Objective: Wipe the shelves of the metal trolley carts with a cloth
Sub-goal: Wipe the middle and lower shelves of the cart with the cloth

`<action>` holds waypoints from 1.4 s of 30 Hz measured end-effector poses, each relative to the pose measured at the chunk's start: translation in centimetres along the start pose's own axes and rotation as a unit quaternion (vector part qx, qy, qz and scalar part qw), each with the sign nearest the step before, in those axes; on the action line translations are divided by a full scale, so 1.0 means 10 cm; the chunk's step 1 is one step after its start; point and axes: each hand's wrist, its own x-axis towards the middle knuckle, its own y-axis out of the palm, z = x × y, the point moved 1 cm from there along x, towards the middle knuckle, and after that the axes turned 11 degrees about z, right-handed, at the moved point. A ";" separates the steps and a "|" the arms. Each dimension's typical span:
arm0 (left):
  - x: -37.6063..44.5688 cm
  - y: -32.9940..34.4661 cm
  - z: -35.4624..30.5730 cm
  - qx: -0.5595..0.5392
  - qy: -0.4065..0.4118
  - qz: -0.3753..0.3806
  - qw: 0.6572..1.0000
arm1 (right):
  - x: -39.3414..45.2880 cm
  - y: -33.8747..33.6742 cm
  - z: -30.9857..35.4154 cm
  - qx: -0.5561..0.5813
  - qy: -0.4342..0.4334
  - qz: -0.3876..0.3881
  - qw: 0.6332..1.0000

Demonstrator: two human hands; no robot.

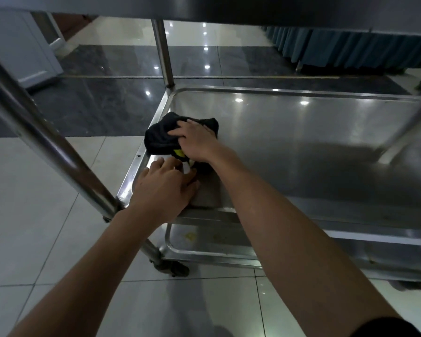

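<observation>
- Head view: left hand (164, 188), fingers loosely spread, presses the white end of the cloth (164, 135) to the middle shelf (301, 132), seemingly steadying it.
- Beyond, right hand (197, 139) grips the cloth's bunched black part near the shelf's left rim, apparently readying a wipe.

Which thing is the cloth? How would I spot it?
Find the metal trolley's middle shelf, the big shiny tray. At its left end, the right hand presses down on the cloth. It is a crumpled black bundle with yellow and white bits, the only soft, dark thing there.
</observation>
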 end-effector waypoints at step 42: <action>-0.85 0.18 -0.05 -0.041 0.064 -0.163 0.984 | -1.72 -0.02 -0.68 0.002 0.158 -0.101 0.982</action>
